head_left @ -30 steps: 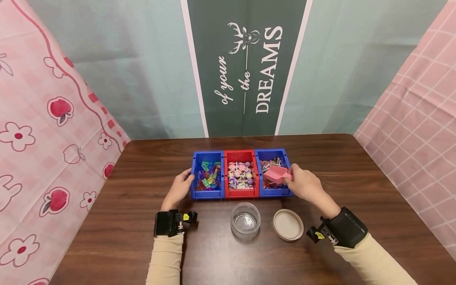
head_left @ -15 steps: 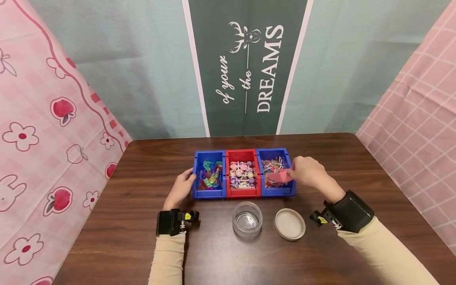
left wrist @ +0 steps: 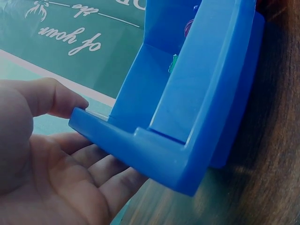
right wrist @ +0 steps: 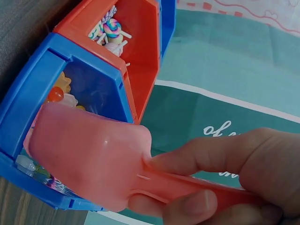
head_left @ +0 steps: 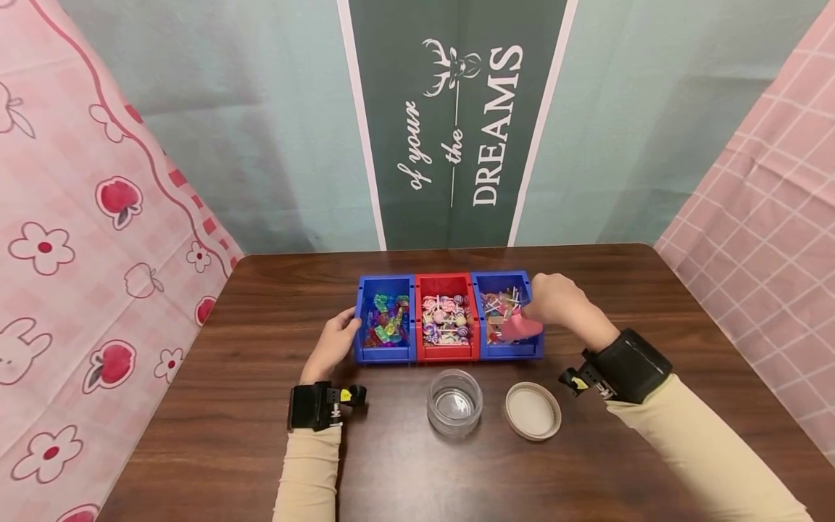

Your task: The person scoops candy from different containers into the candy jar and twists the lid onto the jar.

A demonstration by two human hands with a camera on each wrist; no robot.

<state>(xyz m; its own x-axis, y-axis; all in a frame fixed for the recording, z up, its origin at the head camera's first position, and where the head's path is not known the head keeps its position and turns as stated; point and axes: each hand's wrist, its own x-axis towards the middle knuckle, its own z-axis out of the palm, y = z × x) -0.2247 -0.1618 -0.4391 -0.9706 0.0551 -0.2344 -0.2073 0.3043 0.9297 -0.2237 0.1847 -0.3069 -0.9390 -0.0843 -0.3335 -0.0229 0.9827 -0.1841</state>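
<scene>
My right hand [head_left: 562, 301] holds a pink scoop [head_left: 520, 326] by its handle, thumb on one side and fingers on the other. The scoop tilts down into the right blue bin [head_left: 511, 351], among small lollipop-like pieces; in the right wrist view its back hides much of them. My left hand [head_left: 334, 344] pinches the outer side wall of the left blue bin [left wrist: 164, 161], thumb at the rim and fingers outside. Colourful translucent pieces [head_left: 388, 319] lie in that bin. Between the two, a red bin [head_left: 449, 353] contains swirled lollipops [head_left: 445, 319].
A clear round jar [head_left: 454, 404] stands lidless on the wooden table [head_left: 404, 464], in front of the red bin. To its right lies a round lid [head_left: 533, 411]. Fabric hangs behind the table, with pink cloths at both sides.
The scoop has turned in my right hand and dipped lower into the right blue bin, its blade now tipped toward the front. My left hand stays at the left bin.
</scene>
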